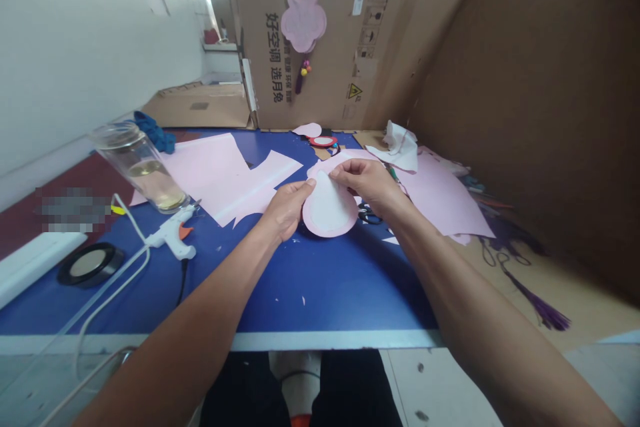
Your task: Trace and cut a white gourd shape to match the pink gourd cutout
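A pink cut-out (327,230) with a rounded lower end hangs just above the blue table, held up between both hands. A smaller white teardrop-shaped piece (329,205) lies over its middle, leaving a pink border around it. My left hand (289,208) grips the left edge of the cut-out, thumb on the front and fingers behind. At the top, my right hand (367,180) pinches near the tip of the white piece with thumb and forefinger. Black-handled scissors (370,215) lie beneath the right wrist, partly hidden.
A white glue gun (174,233), a glass bottle (153,177) and a roll of black tape (91,265) occupy the left. Pink sheets (215,170) lie behind my hands. A purple tassel (543,307) rests at right; a pink ornament (304,21) hangs on the cardboard.
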`<state>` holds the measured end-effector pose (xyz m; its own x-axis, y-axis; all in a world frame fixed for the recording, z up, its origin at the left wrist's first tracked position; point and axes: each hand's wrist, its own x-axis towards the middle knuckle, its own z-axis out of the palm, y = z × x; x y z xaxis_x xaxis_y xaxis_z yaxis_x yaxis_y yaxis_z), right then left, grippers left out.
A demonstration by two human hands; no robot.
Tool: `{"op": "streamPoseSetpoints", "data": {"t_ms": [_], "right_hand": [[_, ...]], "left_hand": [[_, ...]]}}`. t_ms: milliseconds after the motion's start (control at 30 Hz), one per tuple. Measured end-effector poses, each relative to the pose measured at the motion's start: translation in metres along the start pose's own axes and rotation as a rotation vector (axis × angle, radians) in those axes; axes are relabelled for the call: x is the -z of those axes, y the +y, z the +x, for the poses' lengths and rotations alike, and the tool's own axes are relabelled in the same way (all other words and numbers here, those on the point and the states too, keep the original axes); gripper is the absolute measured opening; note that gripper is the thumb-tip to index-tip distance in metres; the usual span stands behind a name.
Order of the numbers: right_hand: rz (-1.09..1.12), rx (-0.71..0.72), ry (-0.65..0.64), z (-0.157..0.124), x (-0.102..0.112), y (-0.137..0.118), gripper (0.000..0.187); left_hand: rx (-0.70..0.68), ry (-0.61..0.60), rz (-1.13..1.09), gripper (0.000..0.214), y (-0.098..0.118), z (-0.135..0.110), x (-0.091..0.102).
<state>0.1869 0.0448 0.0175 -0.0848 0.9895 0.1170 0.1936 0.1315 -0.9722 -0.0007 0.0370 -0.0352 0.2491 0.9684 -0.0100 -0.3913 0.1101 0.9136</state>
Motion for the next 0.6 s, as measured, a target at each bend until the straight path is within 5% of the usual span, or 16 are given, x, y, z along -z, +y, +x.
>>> {"op": "streamPoseSetpoints", "data": {"t_ms": [600], "right_hand": [[0.001, 0.0, -0.011, 0.0012, 0.0004, 0.0038, 0.029]], "left_hand": [[0.005, -0.032, 0.003, 0.032, 0.0026, -0.0029, 0.0003]]}}
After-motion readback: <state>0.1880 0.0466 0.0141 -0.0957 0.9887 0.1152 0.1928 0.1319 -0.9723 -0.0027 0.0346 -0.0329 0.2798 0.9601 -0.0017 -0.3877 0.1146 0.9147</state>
